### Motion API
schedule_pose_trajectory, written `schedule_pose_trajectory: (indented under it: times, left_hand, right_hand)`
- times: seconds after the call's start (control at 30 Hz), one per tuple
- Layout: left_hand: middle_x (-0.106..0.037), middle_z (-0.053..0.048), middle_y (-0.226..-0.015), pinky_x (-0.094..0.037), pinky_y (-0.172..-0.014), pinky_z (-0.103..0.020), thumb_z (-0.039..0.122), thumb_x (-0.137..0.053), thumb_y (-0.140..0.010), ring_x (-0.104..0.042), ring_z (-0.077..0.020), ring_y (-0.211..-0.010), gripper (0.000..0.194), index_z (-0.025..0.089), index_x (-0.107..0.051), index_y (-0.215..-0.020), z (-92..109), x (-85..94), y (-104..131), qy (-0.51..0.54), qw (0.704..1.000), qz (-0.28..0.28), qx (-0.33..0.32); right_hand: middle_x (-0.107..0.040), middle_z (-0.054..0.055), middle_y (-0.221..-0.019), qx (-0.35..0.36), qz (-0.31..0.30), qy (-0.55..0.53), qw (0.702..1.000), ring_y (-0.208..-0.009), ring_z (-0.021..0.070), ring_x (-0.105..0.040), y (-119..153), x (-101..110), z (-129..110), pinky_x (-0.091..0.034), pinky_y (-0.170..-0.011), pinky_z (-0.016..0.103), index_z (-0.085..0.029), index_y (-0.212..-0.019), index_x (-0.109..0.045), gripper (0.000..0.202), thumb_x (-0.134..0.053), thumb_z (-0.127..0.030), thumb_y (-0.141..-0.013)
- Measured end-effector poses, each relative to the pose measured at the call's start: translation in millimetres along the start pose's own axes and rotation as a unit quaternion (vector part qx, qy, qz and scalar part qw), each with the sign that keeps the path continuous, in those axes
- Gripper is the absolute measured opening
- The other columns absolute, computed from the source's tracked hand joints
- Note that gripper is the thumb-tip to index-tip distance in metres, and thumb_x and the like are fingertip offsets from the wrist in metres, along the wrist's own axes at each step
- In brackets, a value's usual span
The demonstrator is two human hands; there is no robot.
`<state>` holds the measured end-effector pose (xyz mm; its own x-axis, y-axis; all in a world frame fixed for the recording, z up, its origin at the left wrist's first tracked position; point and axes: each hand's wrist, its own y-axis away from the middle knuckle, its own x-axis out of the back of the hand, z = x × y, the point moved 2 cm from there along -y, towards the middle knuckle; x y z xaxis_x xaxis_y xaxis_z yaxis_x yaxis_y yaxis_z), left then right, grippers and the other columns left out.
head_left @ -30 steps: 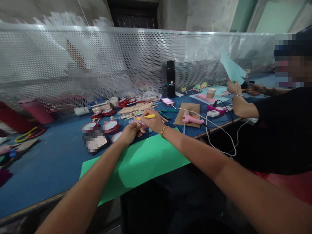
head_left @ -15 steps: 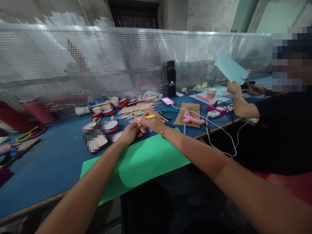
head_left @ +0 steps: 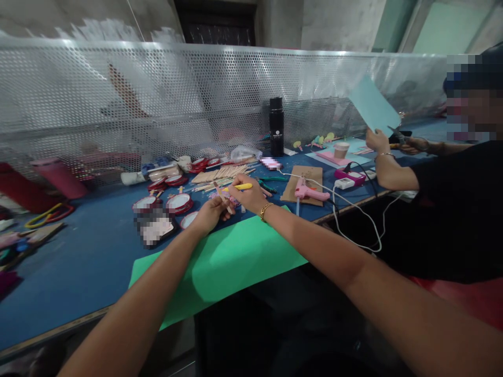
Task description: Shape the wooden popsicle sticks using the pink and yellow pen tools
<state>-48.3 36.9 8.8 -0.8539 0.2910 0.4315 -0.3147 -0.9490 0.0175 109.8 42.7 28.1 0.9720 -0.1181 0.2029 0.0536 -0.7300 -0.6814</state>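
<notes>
My left hand [head_left: 210, 214] is closed around a craft stick [head_left: 219, 191], which points up and slightly left from the fingers. Pinched in my right hand [head_left: 251, 196] is a slim yellow pen [head_left: 244, 186], lying nearly level with its tip toward the stick. Whether the tip touches the stick I cannot tell. Both hands are above the far edge of a green sheet [head_left: 223, 262] that overhangs the table's front. Behind them lies a pile of plain craft sticks [head_left: 223, 175]. Small red-rimmed drums [head_left: 179, 203] stand to the left of my left hand.
A pink glue gun [head_left: 308, 191] rests on cardboard [head_left: 288, 193] to the right, with white cables [head_left: 359, 207] beside it. A black bottle [head_left: 276, 128] stands behind. At right a co-worker holds a blue sheet [head_left: 374, 106] and scissors [head_left: 398, 136]. Perforated metal screen [head_left: 220, 99] runs along the back.
The yellow pen has shifted a little to the right and lies more level in my right hand. My left hand stays put. The co-worker's scissors and blue sheet have moved slightly.
</notes>
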Motion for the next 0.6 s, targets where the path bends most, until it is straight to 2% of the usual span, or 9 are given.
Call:
schedule_pose_trajectory:
  times: [0.6]
  left_hand:
    - [-0.067,-0.006,-0.106,-0.057,-0.073,-0.035,0.036,-0.058,-0.094,-0.066,-0.0172,-0.085,0.028,0.015,-0.062,-0.112,-1.7,0.1,-1.0,0.005,1.000,-0.004,-0.012]
  right_hand:
    - [-0.054,-0.005,-0.065,-0.011,-0.004,0.007,1.000,-0.065,0.0128,-0.051,0.1,-0.2,0.2,-0.042,-0.064,0.024,-0.022,-0.067,-0.048,0.015,-0.055,-0.028,-0.079]
